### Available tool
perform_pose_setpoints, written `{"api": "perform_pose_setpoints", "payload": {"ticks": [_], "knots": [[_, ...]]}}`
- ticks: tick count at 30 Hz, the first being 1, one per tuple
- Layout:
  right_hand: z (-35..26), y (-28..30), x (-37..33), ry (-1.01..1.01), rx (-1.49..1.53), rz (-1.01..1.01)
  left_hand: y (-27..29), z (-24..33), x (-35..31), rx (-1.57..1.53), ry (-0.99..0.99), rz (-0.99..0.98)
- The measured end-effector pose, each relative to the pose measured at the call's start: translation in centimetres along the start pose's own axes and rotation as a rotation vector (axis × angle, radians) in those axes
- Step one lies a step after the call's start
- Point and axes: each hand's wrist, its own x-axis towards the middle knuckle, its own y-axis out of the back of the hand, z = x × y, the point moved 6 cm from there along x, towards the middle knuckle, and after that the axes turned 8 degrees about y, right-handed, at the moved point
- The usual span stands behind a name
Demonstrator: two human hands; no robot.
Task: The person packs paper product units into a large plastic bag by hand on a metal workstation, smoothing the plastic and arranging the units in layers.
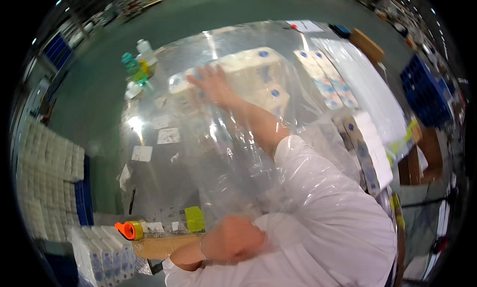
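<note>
A large clear plastic bag (233, 163) lies spread over the middle of the metal table. My right arm reaches forward with the film around the forearm and sleeve. At its end my right hand (213, 86), slightly blurred, has its fingers spread over white packs with blue round marks (248, 63), seen through the film. Close to my body, my left hand (233, 240) is closed at the near edge of the bag, gripping the film. Its fingertips are partly hidden.
Left on the table are bottles (133, 66), paper scraps (169, 135), a pen (131, 201) and an orange tape dispenser (130, 231). Right are more white packs (367, 148) and a stack of plastic sheets (367, 83). Wrapped packs (102, 257) stand lower left; a blue crate (425, 91) stands right.
</note>
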Motion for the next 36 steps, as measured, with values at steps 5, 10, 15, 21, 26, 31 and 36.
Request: {"api": "perform_pose_setpoints", "payload": {"ticks": [5, 10, 15, 21, 26, 31, 36], "knots": [[-4.0, 8.8, -14.3, -0.286, 0.370, -0.112, -6.1, -12.4, -3.8, 0.182, 0.724, -0.151], [-7.1, 19.7, -40.6, -0.601, 0.994, -1.274, -8.2, -24.1, -10.8, 0.609, 0.943, -0.401], [6.2, 36.6, -53.5, -1.433, 0.808, -0.369, -9.6, -20.3, -6.6, 0.716, 0.840, -0.692], [15.5, 43.3, -63.2, -1.479, -0.571, -0.275, -19.2, -6.6, 12.3, 0.197, 0.571, -0.766], [12.5, 36.4, -56.3, -1.587, 0.033, -0.551, -29.2, -10.7, 20.4, -0.312, 0.482, -0.429], [10.7, 30.4, -59.5, -1.611, 0.462, 0.184, -37.6, -22.9, 20.2, -1.124, 1.209, -0.193], [8.8, 27.5, -59.3, -1.765, 0.621, 1.030, -38.3, -18.9, 21.5, -1.225, 1.164, -0.241]]}}
